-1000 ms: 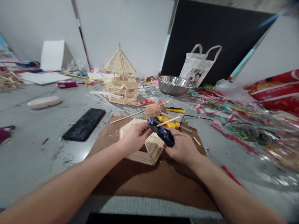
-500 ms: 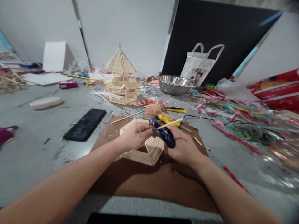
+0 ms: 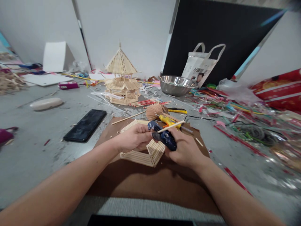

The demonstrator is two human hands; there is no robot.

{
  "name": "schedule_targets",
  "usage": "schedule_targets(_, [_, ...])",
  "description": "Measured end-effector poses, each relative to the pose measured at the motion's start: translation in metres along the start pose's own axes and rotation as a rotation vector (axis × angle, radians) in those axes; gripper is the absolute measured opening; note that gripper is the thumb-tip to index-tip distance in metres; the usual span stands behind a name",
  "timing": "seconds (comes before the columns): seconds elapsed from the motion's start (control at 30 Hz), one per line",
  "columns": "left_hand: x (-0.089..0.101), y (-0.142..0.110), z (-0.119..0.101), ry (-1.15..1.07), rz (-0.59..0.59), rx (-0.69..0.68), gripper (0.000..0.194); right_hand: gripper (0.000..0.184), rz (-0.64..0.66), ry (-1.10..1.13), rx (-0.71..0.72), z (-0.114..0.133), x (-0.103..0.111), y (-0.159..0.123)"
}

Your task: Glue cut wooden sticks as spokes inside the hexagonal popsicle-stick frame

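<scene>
My right hand is closed round a dark blue glue gun whose nozzle points left toward my left fingers. My left hand pinches the near end of a thin wooden stick that slants up to the right across the gun. Both hands hover over a hexagonal frame of wooden sticks lying on a brown board. A yellow tool and a small fan of sticks lie just behind the hands.
A stick pagoda model stands further back, with a steel bowl and a white tote bag to its right. A black phone lies left of the board. Coloured strips and wrappers litter the right side.
The hands have stayed over the frame. The left hand closed in on the gun's nozzle and the stick end; the gun tilted slightly lower.
</scene>
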State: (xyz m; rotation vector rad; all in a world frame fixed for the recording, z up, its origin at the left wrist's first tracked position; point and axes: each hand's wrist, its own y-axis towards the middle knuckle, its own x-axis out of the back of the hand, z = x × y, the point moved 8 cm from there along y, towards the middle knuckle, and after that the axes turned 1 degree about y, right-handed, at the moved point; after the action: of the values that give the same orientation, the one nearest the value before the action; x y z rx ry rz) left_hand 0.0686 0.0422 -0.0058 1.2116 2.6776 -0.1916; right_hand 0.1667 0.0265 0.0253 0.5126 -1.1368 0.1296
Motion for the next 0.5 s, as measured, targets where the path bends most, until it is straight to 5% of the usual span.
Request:
schedule_targets(0.3, [0.0011,-0.0012,0.0031,-0.020,0.019,0.027,0.019,0.044,0.014,-0.033,-0.004,-0.0010,-0.0024,-0.0019])
schedule_targets(0.5, [0.0068,-0.0014,-0.0062,0.200,-0.085,-0.047,0.027,0.030,0.034,-0.073,-0.006,0.0010,-0.0022,-0.0024])
